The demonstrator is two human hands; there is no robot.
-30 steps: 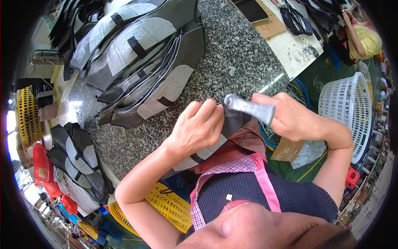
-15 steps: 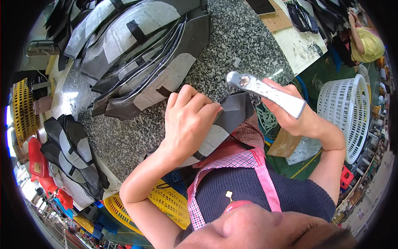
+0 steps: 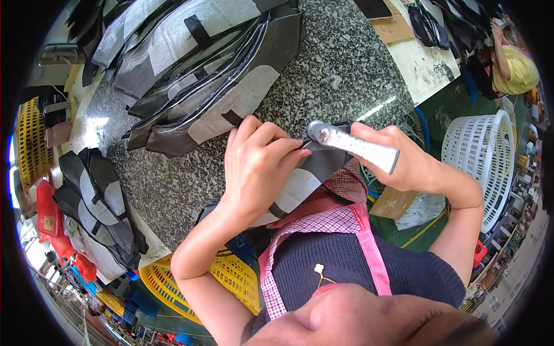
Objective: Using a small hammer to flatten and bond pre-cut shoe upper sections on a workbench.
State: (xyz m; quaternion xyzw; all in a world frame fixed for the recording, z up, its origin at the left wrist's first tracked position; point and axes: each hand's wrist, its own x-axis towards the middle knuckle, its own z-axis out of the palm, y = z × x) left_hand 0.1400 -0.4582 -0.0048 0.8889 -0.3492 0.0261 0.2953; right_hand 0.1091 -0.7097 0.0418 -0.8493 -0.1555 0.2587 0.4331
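At the centre of the frame, a dark grey and pale grey fabric panel (image 3: pixel 314 167) is pressed flat against the near edge of the speckled granite table (image 3: pixel 340 75) by the left hand (image 3: pixel 257 167), fingers curled on it. A silver metal hammer (image 3: pixel 353 144) is gripped by the closed right hand (image 3: pixel 404 164), its head at the panel's upper edge. A stack of grey fabric panels (image 3: pixel 196 63) lies at upper left.

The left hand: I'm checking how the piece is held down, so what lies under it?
Under the left hand lies a dark grey and white fabric panel on the speckled granite table. The palm covers the panel's middle, so that part cannot be seen.
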